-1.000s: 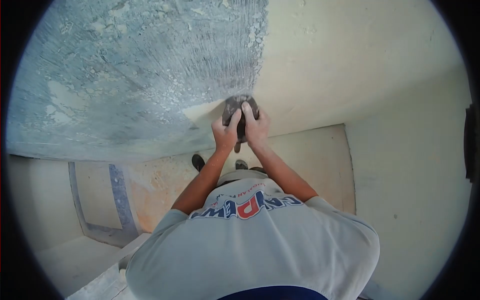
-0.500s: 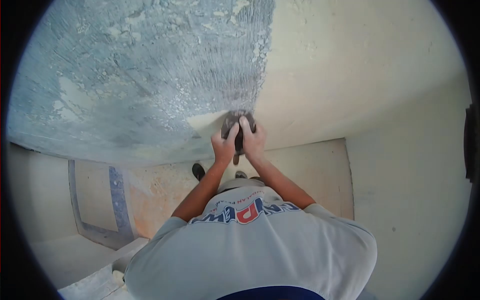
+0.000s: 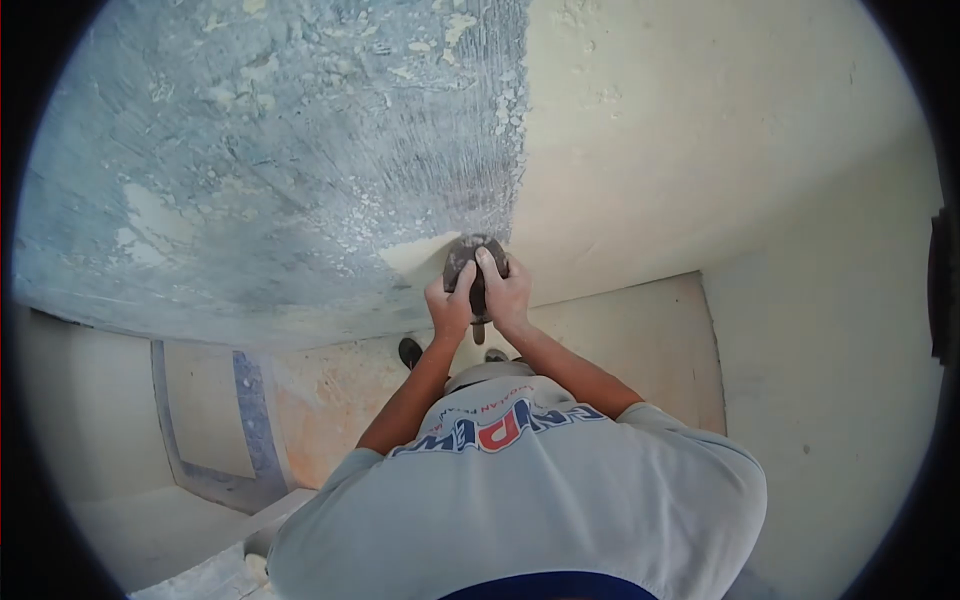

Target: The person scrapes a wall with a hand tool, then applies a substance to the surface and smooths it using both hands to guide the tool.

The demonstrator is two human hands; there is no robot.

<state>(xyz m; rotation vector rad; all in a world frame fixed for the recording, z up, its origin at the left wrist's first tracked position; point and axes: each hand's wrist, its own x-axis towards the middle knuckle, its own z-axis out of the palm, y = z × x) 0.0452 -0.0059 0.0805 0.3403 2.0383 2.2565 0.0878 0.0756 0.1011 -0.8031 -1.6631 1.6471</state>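
The dark grey, round-headed scraping tool [image 3: 466, 256] is pressed flat to the wall right on the line where the stripped, blue-grey mottled surface [image 3: 250, 180] meets the smooth cream paint [image 3: 700, 150]. Its short handle sticks out below my palms. My left hand [image 3: 450, 310] and my right hand [image 3: 510, 295] are both wrapped tight around it, fingers curled shut over the head and thumbs lying on its back, with no slack in either grip.

Over the last second the tool has slid a little way down that line, and my hands have come down with it, side by side as before. Part of the shift is my head moving, since the whole wall has drifted in view too. The grip has not changed at all. I judge this a short stroke on the same seam rather than a move to a new spot. The small cream patch [image 3: 412, 252] just left of the tool looks as it did.

Below my hands the wall ends at a tan, orange-stained floor [image 3: 330, 410], where my dark shoes [image 3: 410, 352] stand near the wall's foot. A blue-grey strip [image 3: 250, 400] runs across the floor to the left. My grey T-shirt with red and blue lettering [image 3: 520, 500] fills the bottom of the view.
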